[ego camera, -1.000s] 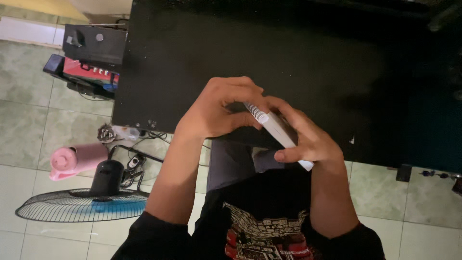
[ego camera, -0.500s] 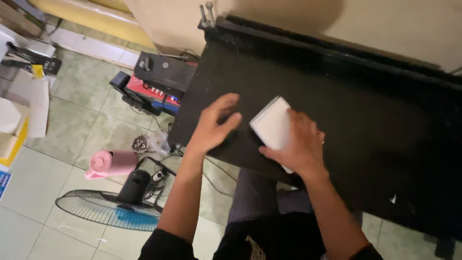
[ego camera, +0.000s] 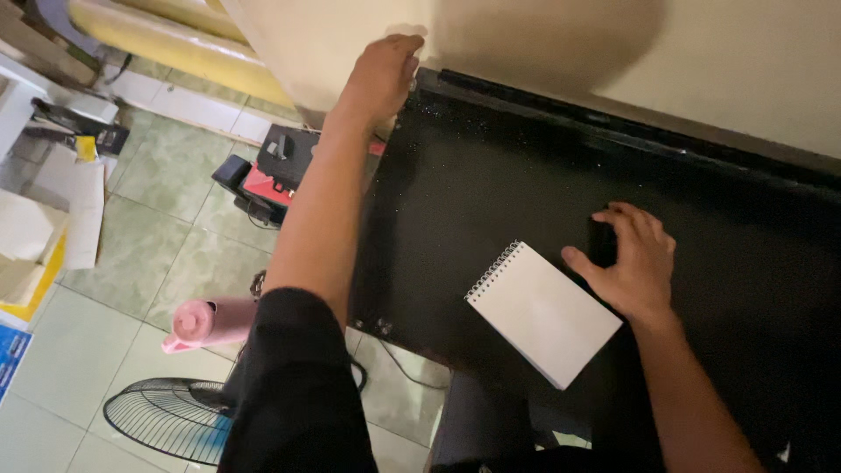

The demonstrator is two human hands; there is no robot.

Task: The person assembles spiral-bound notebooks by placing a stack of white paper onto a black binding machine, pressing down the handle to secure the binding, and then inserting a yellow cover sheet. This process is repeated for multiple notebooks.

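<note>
A white spiral notepad (ego camera: pixel 543 313) lies flat on the black table (ego camera: pixel 491 175), close to its near edge. My right hand (ego camera: pixel 632 263) rests on the table just right of the notepad's far corner, fingers spread, palm down. A dark shape under its fingertips is too dim to make out. My left hand (ego camera: pixel 384 74) is stretched far out to the table's back left corner, by the cream wall (ego camera: pixel 561 44). Its fingers curl down over the corner, and what they touch is hidden.
On the tiled floor left of the table lie a pink bottle (ego camera: pixel 208 322), a fan with a wire grille (ego camera: pixel 166 422), a black and red case (ego camera: pixel 279 166) and a pile of paper and cardboard (ego camera: pixel 53 232). A yellow pipe (ego camera: pixel 166 39) runs along the wall's foot.
Both hands held the notepad together a second ago. It now lies on the table, let go. My left arm has reached out to the back left corner, and the view has tilted up.
</note>
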